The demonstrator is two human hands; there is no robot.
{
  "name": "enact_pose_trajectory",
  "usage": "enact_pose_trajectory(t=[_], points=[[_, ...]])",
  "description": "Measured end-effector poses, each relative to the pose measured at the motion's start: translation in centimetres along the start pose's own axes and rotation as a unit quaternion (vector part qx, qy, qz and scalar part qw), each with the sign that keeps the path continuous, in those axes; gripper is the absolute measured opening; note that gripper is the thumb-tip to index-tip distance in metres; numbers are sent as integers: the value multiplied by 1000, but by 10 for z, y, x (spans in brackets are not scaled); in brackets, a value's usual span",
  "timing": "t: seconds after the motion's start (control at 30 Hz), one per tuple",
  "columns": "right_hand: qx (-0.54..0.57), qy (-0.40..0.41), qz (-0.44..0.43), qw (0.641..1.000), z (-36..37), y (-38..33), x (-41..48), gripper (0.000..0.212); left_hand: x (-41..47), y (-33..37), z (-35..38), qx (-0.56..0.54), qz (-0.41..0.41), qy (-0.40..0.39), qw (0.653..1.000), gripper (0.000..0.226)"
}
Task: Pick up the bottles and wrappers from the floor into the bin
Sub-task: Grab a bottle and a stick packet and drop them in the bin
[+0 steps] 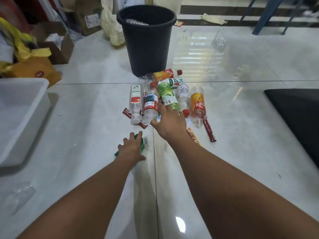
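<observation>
A black ribbed bin stands on the white tiled floor, with clear plastic showing inside. In front of it lies a heap of several plastic bottles, among them a red-labelled water bottle, a green tea bottle and an orange-labelled bottle. Red stick wrappers lie around the heap. My left hand grips a green-labelled bottle lying nearer to me. My right hand has its fingers spread over the near end of the green tea bottle.
A white plastic tub sits at the left. Cardboard boxes and yellow bags crowd the back left. A black mat lies at the right, with blue chair legs beyond. More litter lies behind the bin.
</observation>
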State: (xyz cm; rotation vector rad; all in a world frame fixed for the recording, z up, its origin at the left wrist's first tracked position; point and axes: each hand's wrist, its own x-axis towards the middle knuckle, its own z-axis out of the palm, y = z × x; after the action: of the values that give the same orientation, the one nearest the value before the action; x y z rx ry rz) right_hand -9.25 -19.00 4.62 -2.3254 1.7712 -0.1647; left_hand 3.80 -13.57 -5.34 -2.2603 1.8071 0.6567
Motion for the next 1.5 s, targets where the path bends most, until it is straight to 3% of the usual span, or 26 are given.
enact_pose_trajectory(t=[0.23,0.4,0.63,0.77,1.0,1.5], points=[[-31,-41,-3,999,16,15,-7,67,3,-4,0,5,29,22,999,98],[-47,-37,1,998,17,22,-6,65,9,2,-26,13,92,102,990,80],[-46,-24,55,997,11,37,-8,57,18,14,-97,62,172,204,962,85],[-48,-22,90,995,12,52,-16,53,18,28,-117,72,197,239,948,77],[-62,-61,164,983,23,85,-27,46,17,51,-112,101,236,226,940,79],[-66,-64,222,971,65,95,-20,38,32,48,-98,95,239,223,940,80]])
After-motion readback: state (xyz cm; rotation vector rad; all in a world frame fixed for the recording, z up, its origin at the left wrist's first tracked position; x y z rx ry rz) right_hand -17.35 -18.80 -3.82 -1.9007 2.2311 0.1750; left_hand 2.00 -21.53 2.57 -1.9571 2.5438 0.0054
